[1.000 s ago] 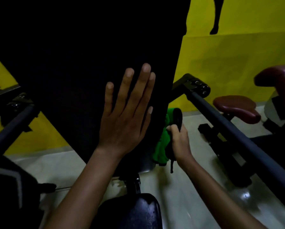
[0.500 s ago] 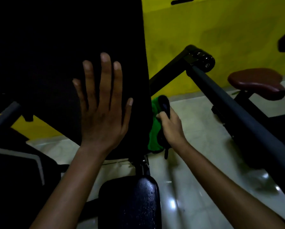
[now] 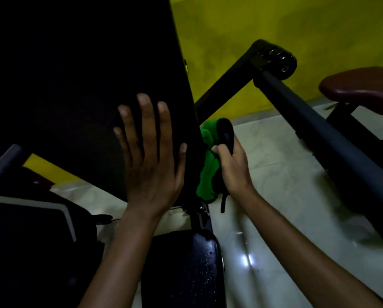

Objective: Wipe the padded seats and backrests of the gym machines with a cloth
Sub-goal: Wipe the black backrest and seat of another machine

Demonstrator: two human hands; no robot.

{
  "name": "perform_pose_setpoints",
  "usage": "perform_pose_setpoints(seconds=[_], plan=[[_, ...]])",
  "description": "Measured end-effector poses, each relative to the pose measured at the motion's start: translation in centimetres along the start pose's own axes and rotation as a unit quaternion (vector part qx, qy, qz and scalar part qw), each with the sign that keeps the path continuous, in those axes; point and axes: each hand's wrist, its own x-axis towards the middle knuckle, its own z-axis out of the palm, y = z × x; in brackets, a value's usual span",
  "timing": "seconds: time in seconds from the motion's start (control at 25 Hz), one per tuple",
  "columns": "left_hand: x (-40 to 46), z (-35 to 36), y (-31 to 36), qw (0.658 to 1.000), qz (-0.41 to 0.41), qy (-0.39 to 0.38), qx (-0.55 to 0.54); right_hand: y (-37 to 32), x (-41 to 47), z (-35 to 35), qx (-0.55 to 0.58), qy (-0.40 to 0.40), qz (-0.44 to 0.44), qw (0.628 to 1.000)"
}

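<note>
Head view: the left hand (image 3: 151, 161) lies flat, fingers straight, on the black backrest (image 3: 86, 85). Just right of the backrest's edge, the right hand (image 3: 233, 167) grips a green cloth (image 3: 207, 172) and a black object. Below the backrest sits the black seat (image 3: 186, 267). No readable writing.

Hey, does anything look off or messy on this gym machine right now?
Nothing is damaged or askew. The only oddity: small droplets speckle the black seat pad, not yet wiped. The left hand lies flat on the backrest; the right hand grips the green cloth.
</note>
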Motion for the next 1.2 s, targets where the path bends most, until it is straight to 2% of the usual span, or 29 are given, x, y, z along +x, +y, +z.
perform_pose_setpoints(seconds=[0.08,0.24,0.44,0.64,0.84,1.04,1.2], plan=[[-1.4,0.7,0.1,1.000,0.019,-0.023,0.004,0.7,-0.3,0.2,0.002,0.011,-0.002,1.000],[-2.4,1.5,-0.1,0.999,0.021,-0.026,0.001,3.9,-0.6,-0.8,-0.113,-0.007,0.094,0.989],[-2.2,1.8,-0.4,0.999,0.026,-0.026,0.010,4.6,-1.1,-0.4,-0.002,0.034,0.061,0.998],[-3.9,3.0,-0.5,0.999,0.028,-0.024,-0.014,6.5,-0.4,-0.6,-0.103,0.034,0.148,0.983],[-6.7,3.8,-1.4,0.998,0.024,-0.050,-0.011,7.5,-0.5,-0.3,-0.024,0.071,0.103,0.992],[-9.7,5.7,-2.1,0.997,0.013,-0.072,-0.024,10.6,-0.9,-0.6,-0.100,0.082,0.175,0.976],[-11.0,7.1,-1.3,0.996,0.000,-0.073,-0.044,11.3,-0.9,-0.5,-0.054,0.109,0.111,0.986]])
